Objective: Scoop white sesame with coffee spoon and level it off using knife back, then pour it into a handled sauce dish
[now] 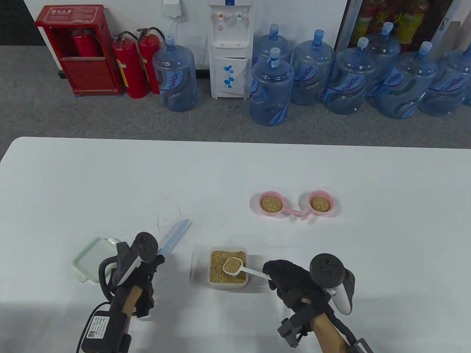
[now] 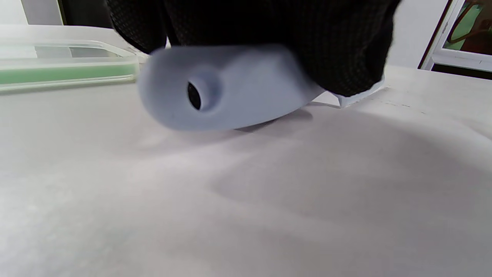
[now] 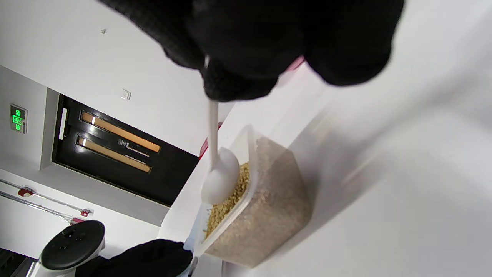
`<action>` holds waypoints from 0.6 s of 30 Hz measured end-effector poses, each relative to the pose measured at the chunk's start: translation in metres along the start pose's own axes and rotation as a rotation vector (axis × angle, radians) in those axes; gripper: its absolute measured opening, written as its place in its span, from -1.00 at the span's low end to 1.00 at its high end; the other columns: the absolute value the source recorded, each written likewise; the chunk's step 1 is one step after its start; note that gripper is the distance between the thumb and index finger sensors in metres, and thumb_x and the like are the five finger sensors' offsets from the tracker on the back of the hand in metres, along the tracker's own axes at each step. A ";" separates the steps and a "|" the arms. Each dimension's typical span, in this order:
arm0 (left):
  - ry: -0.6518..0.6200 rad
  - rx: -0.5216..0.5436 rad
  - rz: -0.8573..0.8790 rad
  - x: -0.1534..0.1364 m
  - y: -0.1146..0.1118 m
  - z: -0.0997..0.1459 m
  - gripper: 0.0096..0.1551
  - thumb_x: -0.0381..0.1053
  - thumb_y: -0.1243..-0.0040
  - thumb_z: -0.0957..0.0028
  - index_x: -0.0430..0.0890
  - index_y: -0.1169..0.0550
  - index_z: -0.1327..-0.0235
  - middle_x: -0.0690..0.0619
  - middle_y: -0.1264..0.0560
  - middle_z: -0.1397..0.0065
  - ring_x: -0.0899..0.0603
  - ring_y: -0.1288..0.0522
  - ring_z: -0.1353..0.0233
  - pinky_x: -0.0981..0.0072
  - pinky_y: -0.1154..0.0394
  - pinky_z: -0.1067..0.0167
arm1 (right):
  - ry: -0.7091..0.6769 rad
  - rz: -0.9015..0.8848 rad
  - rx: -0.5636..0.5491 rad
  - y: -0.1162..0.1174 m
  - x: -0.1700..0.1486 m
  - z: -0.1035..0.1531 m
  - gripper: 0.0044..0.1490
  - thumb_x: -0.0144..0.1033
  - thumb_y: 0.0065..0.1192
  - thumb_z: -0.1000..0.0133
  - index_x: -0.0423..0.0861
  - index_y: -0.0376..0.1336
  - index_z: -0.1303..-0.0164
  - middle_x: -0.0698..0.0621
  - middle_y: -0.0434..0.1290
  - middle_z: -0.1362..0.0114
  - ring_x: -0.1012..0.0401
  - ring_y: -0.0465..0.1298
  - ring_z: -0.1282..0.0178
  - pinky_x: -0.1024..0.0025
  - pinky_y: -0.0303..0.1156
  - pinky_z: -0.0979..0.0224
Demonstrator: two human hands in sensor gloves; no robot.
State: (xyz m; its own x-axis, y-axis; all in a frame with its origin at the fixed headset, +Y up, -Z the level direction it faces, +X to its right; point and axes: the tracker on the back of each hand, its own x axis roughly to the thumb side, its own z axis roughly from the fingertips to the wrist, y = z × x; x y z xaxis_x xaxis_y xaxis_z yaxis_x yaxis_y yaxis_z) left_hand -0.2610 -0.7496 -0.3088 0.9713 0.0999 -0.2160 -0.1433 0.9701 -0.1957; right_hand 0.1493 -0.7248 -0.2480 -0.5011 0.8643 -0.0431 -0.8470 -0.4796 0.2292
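Table view | right hand (image 1: 290, 281) pinches spoon (image 1: 235, 266) over sesame | left hand (image 1: 145, 272) grips knife (image 1: 176, 237)

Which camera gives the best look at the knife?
The table view: the knife lies flat, blade showing whole, handle under the left hand. The left wrist view shows only its blurred handle end; the right wrist view barely shows it.

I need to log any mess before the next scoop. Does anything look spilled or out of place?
Nothing stands out. No sesame shows on the table around the container or the two pink sauce dishes; the lid lies flat at the left.
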 end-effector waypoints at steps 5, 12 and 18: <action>0.017 0.014 -0.019 0.002 0.000 0.000 -0.55 0.17 -0.43 -0.03 0.02 -0.70 -0.12 0.08 -0.71 -0.09 -0.07 -0.74 -0.08 -0.17 -0.35 -0.52 | -0.002 0.001 0.000 0.001 0.000 0.000 -0.47 -0.33 0.13 -0.28 -0.28 0.39 -0.38 -0.21 0.60 -0.05 0.32 0.57 0.33 0.16 0.60 -0.04; 0.039 0.060 -0.154 0.006 -0.003 -0.001 -0.56 0.22 -0.39 0.02 0.09 -0.71 -0.06 0.12 -0.70 -0.07 -0.05 -0.73 -0.08 -0.15 -0.35 -0.52 | -0.003 0.001 0.003 0.001 0.001 0.000 -0.47 -0.33 0.13 -0.28 -0.28 0.39 -0.37 -0.21 0.59 -0.06 0.32 0.57 0.33 0.16 0.60 -0.05; 0.033 0.077 -0.214 0.006 -0.005 -0.003 -0.57 0.24 -0.35 0.05 0.12 -0.71 -0.01 0.15 -0.70 -0.05 -0.04 -0.72 -0.07 -0.13 -0.36 -0.51 | -0.007 -0.003 0.004 0.002 0.001 0.000 -0.47 -0.33 0.13 -0.28 -0.28 0.38 -0.38 -0.21 0.60 -0.06 0.31 0.57 0.33 0.16 0.60 -0.05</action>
State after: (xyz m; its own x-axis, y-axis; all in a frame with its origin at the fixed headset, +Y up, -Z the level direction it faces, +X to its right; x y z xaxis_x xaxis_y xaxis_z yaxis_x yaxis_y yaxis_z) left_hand -0.2545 -0.7542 -0.3117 0.9710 -0.1159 -0.2090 0.0814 0.9826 -0.1669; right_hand 0.1471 -0.7250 -0.2475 -0.4969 0.8670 -0.0367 -0.8479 -0.4761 0.2332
